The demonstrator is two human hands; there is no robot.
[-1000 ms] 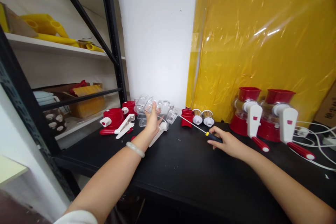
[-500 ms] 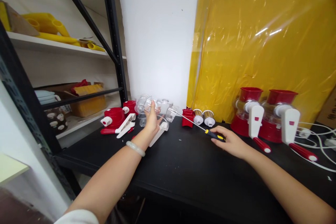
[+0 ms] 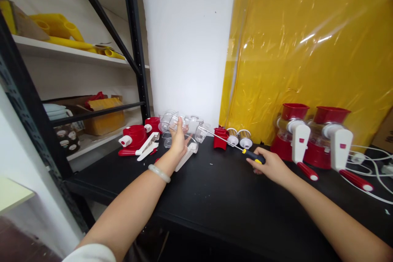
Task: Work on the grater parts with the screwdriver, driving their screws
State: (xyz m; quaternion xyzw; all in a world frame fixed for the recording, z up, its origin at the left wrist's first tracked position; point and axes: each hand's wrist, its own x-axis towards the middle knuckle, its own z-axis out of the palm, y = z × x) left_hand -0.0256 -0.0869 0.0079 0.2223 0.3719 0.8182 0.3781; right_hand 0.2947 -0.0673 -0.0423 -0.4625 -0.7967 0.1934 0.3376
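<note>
My left hand [image 3: 179, 142], with a pale bangle at the wrist, grips a clear plastic housing [image 3: 201, 132] standing among other transparent parts [image 3: 168, 120]. My right hand [image 3: 265, 163] is closed on the dark blue and yellow handle of a screwdriver [image 3: 252, 156]. Its long shaft points left, and the tip meets the clear housing. A white crank arm [image 3: 186, 158] lies beneath the left hand. Just right of the housing sit a red part [image 3: 220, 138] and two metal grater drums [image 3: 232, 137] with white ends.
Red bases [image 3: 134, 136] and a white lever [image 3: 148, 147] lie left on the black table [image 3: 215, 208]. Two red-and-white crank graters [image 3: 299, 135] stand at right, near white cables [image 3: 368, 163]. A black-framed shelf [image 3: 135, 41] rises at left.
My right hand's fingers have closed further around the screwdriver handle, which has shifted slightly right. My left hand stays at the clear housing. The view has moved slightly.
</note>
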